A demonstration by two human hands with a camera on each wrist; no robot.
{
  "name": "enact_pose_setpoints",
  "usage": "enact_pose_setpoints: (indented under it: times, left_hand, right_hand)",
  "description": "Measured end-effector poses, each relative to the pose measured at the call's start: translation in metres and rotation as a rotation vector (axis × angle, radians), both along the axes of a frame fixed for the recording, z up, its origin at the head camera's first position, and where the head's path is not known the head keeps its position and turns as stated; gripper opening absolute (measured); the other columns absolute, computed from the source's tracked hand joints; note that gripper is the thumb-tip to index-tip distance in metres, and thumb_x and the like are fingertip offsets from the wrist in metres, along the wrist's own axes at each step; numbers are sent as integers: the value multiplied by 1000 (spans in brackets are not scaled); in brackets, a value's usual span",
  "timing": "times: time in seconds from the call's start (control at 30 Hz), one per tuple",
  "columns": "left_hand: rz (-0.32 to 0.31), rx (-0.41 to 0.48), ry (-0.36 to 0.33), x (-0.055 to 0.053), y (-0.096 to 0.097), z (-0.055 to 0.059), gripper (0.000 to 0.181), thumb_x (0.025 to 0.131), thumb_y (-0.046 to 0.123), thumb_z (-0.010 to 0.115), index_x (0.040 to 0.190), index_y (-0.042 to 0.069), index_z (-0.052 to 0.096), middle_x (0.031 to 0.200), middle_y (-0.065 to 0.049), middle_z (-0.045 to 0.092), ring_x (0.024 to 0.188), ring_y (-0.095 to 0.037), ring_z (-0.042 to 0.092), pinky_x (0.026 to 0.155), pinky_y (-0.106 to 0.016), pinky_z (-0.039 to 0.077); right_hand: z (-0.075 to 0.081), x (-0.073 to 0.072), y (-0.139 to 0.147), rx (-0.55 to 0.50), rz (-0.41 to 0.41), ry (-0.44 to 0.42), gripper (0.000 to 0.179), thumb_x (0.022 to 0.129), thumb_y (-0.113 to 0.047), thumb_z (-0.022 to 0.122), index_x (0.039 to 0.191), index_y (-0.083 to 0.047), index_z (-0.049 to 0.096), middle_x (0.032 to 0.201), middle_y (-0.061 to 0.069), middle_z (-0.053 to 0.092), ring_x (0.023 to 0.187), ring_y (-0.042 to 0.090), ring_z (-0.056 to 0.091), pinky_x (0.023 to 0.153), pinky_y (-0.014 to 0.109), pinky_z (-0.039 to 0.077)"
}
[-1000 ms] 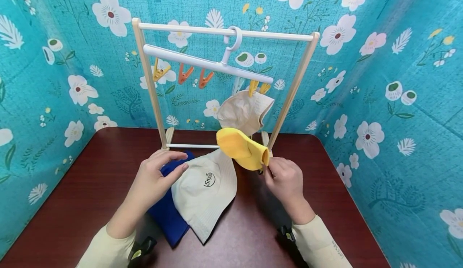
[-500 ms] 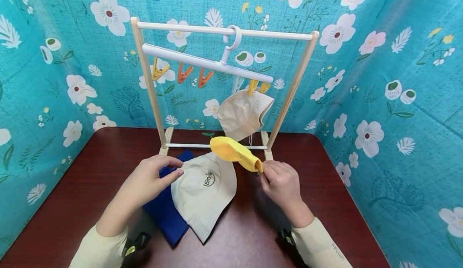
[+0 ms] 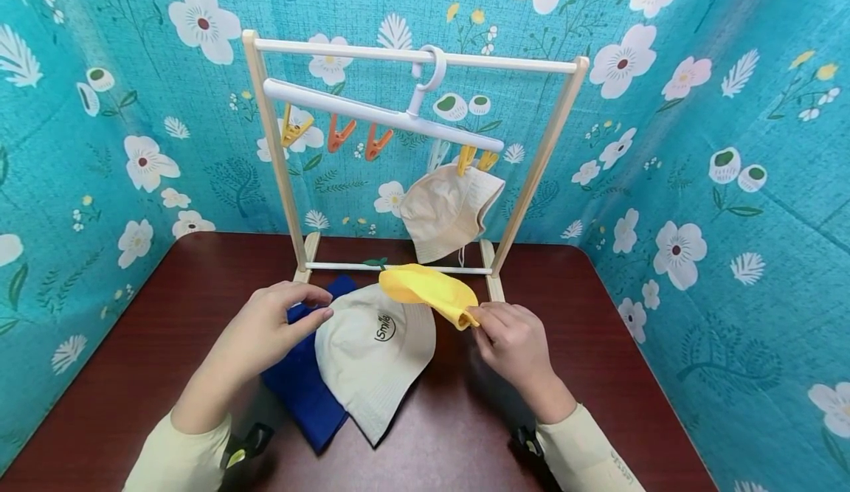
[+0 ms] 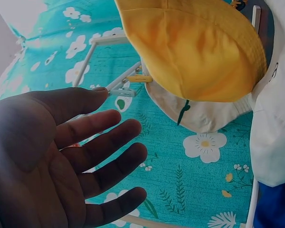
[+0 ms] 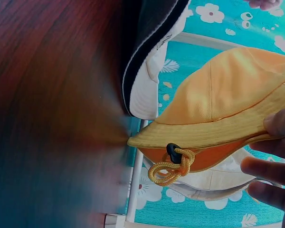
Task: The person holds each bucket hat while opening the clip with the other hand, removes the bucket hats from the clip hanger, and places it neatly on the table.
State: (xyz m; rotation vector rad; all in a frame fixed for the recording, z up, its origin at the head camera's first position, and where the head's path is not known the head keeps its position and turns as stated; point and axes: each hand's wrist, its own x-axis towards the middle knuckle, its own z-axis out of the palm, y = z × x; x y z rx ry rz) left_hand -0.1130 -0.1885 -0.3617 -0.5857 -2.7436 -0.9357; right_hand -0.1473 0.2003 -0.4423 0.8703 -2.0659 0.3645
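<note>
My right hand (image 3: 514,343) pinches the brim of a yellow bucket hat (image 3: 425,289) between thumb and fingers. A yellow drawstring (image 5: 173,168) with a black cord lock (image 5: 174,153) hangs from its brim in the right wrist view. The hat is tilted, its crown pointing left and a small green stem at the top. Nothing is in my left hand (image 3: 268,330), whose thumb and fingers are spread apart; it hovers left of the hat. Below lies an off-white bucket hat (image 3: 361,344) with a "Smile" print, overlapping a dark blue cloth item (image 3: 312,403) on the table.
A wooden rack (image 3: 558,130) stands at the back of the dark red table (image 3: 584,418). From it hangs a tilted white hanger (image 3: 332,101) with several clips, such as an orange clip (image 3: 377,142). A beige hat (image 3: 445,212) is clipped at its right end. Flowered teal cloth surrounds the table.
My right hand has lowered the yellow hat and shifted it slightly left, tipping its crown further toward my left hand. My left hand has drawn back a little to the left.
</note>
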Motion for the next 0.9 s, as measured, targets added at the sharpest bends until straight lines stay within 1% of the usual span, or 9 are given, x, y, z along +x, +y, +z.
enact_pose_setpoints:
  times: [0.1, 0.43, 0.67, 0.77, 0.9]
  left_hand:
    - [0, 3, 7, 0, -1, 0, 17, 97, 27, 73, 112, 20, 76, 107, 3, 74, 106, -20, 67, 92, -50, 56]
    - [9, -6, 19, 1, 0, 2, 18, 95, 25, 75, 111, 18, 77, 107, 3, 75, 105, -21, 68, 91, -49, 56]
    - [5, 7, 55, 0, 0, 0, 16, 94, 23, 76, 110, 19, 77, 106, 4, 75, 104, -19, 69, 90, -47, 58]
    - [-1, 3, 49, 0, 0, 0, 16, 94, 23, 76, 110, 19, 77, 105, 4, 75, 103, -19, 69, 90, -47, 58]
    - [-10, -8, 19, 0, 2, -1, 16, 95, 24, 75, 111, 20, 76, 105, 5, 74, 102, -17, 68, 89, -46, 58]
  right_hand:
    - [-3, 1, 0, 6, 22, -8, 24, 78, -8, 75, 103, -6, 79, 92, 9, 78, 83, 24, 75, 68, 44, 61]
    - [-8, 2, -1, 39, 70, -38, 22, 80, -8, 76, 102, -8, 80, 92, 7, 78, 83, 22, 75, 73, 43, 61]
    - [-11, 3, 0, 107, 88, -65, 29, 75, -7, 81, 104, -9, 80, 93, 5, 78, 86, 21, 75, 76, 41, 61]
    - [-11, 4, 1, 140, 88, -80, 31, 74, -8, 83, 105, -10, 80, 93, 3, 79, 87, 20, 75, 76, 40, 61]
    - [-12, 5, 1, 170, 93, -99, 31, 74, -9, 84, 105, -11, 80, 93, 3, 78, 88, 20, 75, 78, 40, 61]
